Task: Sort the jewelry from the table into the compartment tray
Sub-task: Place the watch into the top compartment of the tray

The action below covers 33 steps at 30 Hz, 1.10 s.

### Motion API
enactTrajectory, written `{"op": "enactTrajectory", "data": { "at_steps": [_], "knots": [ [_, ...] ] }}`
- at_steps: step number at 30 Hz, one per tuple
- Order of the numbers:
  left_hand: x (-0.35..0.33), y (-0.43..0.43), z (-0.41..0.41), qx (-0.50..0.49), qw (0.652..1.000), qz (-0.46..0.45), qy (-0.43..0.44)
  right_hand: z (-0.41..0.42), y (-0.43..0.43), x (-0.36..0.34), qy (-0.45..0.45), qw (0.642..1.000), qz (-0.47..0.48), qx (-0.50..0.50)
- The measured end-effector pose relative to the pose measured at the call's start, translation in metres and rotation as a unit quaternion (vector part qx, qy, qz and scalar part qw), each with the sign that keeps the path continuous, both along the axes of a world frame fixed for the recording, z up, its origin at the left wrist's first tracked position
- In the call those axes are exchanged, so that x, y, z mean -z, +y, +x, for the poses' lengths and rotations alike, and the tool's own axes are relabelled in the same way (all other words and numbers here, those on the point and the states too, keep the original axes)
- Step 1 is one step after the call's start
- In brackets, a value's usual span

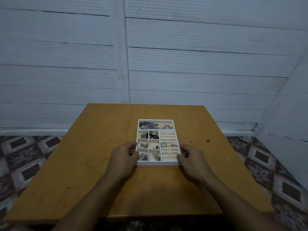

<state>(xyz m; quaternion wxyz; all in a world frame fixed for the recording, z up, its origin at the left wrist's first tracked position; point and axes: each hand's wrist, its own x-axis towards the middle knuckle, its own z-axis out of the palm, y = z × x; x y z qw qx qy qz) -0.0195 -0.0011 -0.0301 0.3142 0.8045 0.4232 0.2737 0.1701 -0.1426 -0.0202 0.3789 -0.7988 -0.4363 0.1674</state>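
While both hands sit on it, treat the compartment tray (157, 163) as a light, rigid box. It has thin white walls and a cream lining that looks soft, and it rests flat near the middle of the table (93, 147), just ahead of you.

Your left hand (122, 158) is at the left wall near the front corner, and your right hand (193, 160) mirrors it on the right wall. On both, the fingers are bent and bunched together with the tips against the wall, and they seem to pinch it. I cannot tell whether a thumb hooks over the rim.

Jewelry fills most cells:
- A watch (150, 126) lies in the long back cell, with loose hoops (165, 126) beside it.
- Rings (168, 145) are slotted in the padded rolls on the right.
- Small silver clusters (143, 156) sit in the 6 small cells on the left.
- 1 dark tangled piece (153, 135) is in there too.

Handling call:
- The tray is stiff, so a 2-sided hold low on the walls should carry it.
- The contents are loose, small and slippery metal, so keep it level and slide rather than tilt.
- The watch makes the back end the heavier one, probably.
- The thin pieces look snag-prone, so pick them by pinching 1 at a time.

A few pale specks (180, 116) lie on the table, too small to tell what they are. Sorting looks close to done.
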Motion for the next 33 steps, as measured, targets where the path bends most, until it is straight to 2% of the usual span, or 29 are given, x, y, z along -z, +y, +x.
{"op": "enactTrajectory", "data": {
  "at_steps": [19,33],
  "knots": [
    [-0.001,0.012,0.017,-0.036,0.999,0.007,-0.005,0.010,0.025,-0.001,-0.035,0.999,-0.029,0.023],
    [-0.002,0.007,0.015,-0.025,1.000,0.016,0.004,0.006,0.022,-0.004,-0.014,0.999,-0.010,0.032]
  ]
}}
